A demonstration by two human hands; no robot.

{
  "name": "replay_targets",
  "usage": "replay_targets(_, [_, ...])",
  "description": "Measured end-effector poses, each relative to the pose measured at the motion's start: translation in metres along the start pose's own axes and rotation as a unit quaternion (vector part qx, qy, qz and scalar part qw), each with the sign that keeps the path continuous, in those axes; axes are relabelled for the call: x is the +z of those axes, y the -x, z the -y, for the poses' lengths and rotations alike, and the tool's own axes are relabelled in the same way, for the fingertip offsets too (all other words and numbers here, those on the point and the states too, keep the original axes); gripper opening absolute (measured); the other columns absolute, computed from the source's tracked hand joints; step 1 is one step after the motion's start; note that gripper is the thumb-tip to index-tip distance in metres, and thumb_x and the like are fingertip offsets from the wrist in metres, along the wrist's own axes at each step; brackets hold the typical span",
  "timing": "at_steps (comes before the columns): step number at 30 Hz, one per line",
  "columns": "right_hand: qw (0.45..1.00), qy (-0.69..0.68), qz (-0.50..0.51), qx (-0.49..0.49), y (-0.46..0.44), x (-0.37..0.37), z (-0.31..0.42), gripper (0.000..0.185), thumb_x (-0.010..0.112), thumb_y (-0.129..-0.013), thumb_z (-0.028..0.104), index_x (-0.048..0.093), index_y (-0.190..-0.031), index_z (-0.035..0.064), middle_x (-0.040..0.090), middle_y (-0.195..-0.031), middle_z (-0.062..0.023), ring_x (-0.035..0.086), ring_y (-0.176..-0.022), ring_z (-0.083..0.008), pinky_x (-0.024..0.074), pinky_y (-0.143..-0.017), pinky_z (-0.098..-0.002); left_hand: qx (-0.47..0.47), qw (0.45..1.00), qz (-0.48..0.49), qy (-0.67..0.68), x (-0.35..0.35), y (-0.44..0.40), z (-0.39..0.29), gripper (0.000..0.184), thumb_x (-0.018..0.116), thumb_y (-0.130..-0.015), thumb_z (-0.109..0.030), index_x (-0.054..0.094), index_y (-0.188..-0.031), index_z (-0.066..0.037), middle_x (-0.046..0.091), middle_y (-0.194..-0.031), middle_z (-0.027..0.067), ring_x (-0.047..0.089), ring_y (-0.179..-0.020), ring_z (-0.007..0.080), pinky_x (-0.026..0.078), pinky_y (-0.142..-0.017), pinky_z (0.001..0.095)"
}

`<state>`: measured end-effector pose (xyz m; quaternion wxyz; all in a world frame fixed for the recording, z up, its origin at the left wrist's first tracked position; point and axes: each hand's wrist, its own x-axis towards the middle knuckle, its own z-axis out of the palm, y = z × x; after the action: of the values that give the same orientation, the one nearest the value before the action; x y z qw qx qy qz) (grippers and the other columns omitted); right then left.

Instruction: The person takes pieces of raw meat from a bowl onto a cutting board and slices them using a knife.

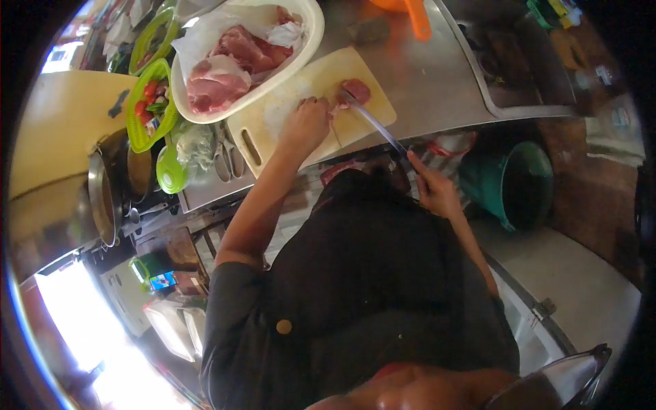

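Observation:
My right hand (435, 190) is wrapped round the handle of a long knife (383, 130). The blade points up and left, and its tip end touches a small piece of pink meat (355, 91) on the pale cutting board (369, 68). To the left of that meat, my left hand (309, 119) rests on the board with its fingers curled; a little pink meat shows at its fingertips, but what it holds is too small to tell. Behind the board, a white tub (314, 31) contains large pieces of raw meat (236, 65) and white plastic.
Scissors (229, 157), a plastic bag (196, 145) and a green lid (171, 171) lie left of the board. Green baskets (133, 126) hold vegetables. An orange utensil (419, 20) and a sink (512, 61) are at the upper right, a green bucket (506, 184) below.

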<state>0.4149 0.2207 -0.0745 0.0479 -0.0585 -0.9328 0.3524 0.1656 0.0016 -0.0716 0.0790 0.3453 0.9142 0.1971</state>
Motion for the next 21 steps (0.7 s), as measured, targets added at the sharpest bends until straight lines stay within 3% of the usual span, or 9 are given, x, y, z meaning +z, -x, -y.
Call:
replay_targets(4, [0.999, 0.031, 0.0, 0.028, 0.007, 0.002, 0.007, 0.061, 0.058, -0.083, 0.003, 0.045, -0.139, 0.0253, 0.05, -0.064, -0.0128, 0.053, -0.056, -0.0261, 0.046, -0.057, -0.0367, -0.011, 0.999, 0.009, 0.036, -0.008, 0.011, -0.005, 0.016, 0.057, -0.082, -0.012, 0.061, -0.095, -0.003, 0.061, -0.091, 0.0216, 0.056, -0.09, 0.0406, 0.045, -0.083, 0.0468])
replay_targets(6, [0.999, 0.019, 0.008, 0.04, 0.009, 0.005, 0.009, 0.062, 0.058, -0.083, 0.003, 0.045, -0.139, 0.0252, 0.05, -0.064, -0.0123, 0.052, -0.056, -0.0261, 0.0461, -0.057, -0.0364, 0.042, 0.996, -0.065, 0.048, -0.008, 0.012, -0.006, 0.018, 0.058, -0.082, -0.013, 0.061, -0.097, -0.004, 0.061, -0.091, 0.0216, 0.057, -0.09, 0.0401, 0.046, -0.082, 0.0467])
replay_targets(7, [0.999, 0.012, 0.016, 0.042, 0.01, 0.006, 0.009, 0.061, 0.058, -0.084, 0.007, 0.042, -0.139, 0.0299, 0.05, -0.068, -0.0132, 0.054, -0.059, -0.029, 0.047, -0.058, -0.0396, 0.068, 0.991, -0.101, 0.055, -0.009, 0.013, -0.009, 0.018, 0.058, -0.082, -0.013, 0.061, -0.098, -0.004, 0.061, -0.09, 0.0216, 0.057, -0.091, 0.0399, 0.046, -0.082, 0.0466])
replay_targets(9, [0.998, -0.003, 0.031, 0.047, 0.011, 0.008, 0.008, 0.061, 0.057, -0.087, 0.015, 0.037, -0.14, 0.0393, 0.051, -0.076, -0.0149, 0.057, -0.066, -0.035, 0.0489, -0.059, -0.0459, 0.004, 0.996, -0.068, 0.06, -0.02, 0.017, -0.026, 0.019, 0.058, -0.083, -0.013, 0.061, -0.1, -0.004, 0.06, -0.093, 0.0215, 0.058, -0.091, 0.04, 0.047, -0.08, 0.0466])
replay_targets(12, [0.997, -0.02, 0.044, 0.053, 0.008, 0.004, 0.018, 0.057, 0.057, -0.088, 0.015, 0.041, -0.138, 0.0378, 0.051, -0.079, -0.0142, 0.056, -0.07, -0.0338, 0.0484, -0.062, -0.0443, -0.041, 0.994, -0.079, 0.064, -0.019, 0.018, -0.042, 0.016, 0.057, -0.083, -0.012, 0.06, -0.097, -0.004, 0.061, -0.09, 0.0212, 0.059, -0.086, 0.0403, 0.048, -0.075, 0.0493])
replay_targets(15, [0.999, -0.026, 0.018, 0.041, 0.006, 0.003, 0.025, 0.057, 0.059, -0.084, 0.004, 0.049, -0.135, 0.0248, 0.05, -0.073, -0.0115, 0.054, -0.064, -0.0283, 0.0452, -0.06, -0.0387, -0.042, 0.995, -0.086, 0.042, -0.013, 0.02, -0.039, 0.015, 0.055, -0.082, -0.01, 0.06, -0.094, -0.003, 0.062, -0.089, 0.0211, 0.059, -0.085, 0.0401, 0.049, -0.074, 0.0496])
replay_targets(21, [0.995, 0.079, -0.025, 0.048, 0.01, 0.006, 0.032, 0.051, 0.058, -0.085, 0.008, 0.051, -0.132, 0.0264, 0.05, -0.075, -0.0115, 0.055, -0.064, -0.031, 0.0458, -0.058, -0.0405, 0.03, 0.995, -0.082, -0.044, -0.005, 0.032, -0.025, 0.017, 0.054, -0.078, -0.006, 0.063, -0.092, -0.002, 0.061, -0.093, 0.0168, 0.057, -0.094, 0.034, 0.047, -0.082, 0.0421])
